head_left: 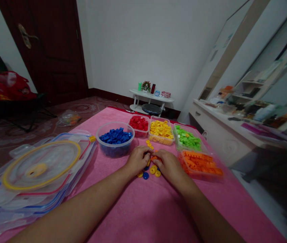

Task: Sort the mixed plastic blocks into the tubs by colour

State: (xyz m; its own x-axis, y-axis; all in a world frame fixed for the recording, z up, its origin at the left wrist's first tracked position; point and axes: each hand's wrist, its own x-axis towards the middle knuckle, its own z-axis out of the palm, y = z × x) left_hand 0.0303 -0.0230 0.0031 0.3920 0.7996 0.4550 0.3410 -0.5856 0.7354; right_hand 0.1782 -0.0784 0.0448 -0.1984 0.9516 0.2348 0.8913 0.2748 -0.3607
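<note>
My left hand (138, 159) and my right hand (168, 164) meet over the pink cloth, fingers curled and fingertips close together. Between them shows an orange building block (154, 157), gripped by both hands; the fingers cover much of it. Just below the fingers lie yellow wheels (153, 169) and a blue wheel (145, 176). Small yellow pieces (149, 144) rest on the cloth beyond my fingertips. Other small pieces under the hands are partly hidden.
Behind my hands stand tubs of blue blocks (116, 136), red blocks (138, 123), yellow blocks (161, 129) and green blocks (188, 137). A box of orange blocks (201, 162) is beside my right hand. Stacked clear lids (42, 168) lie at left on the pink cloth (138, 212).
</note>
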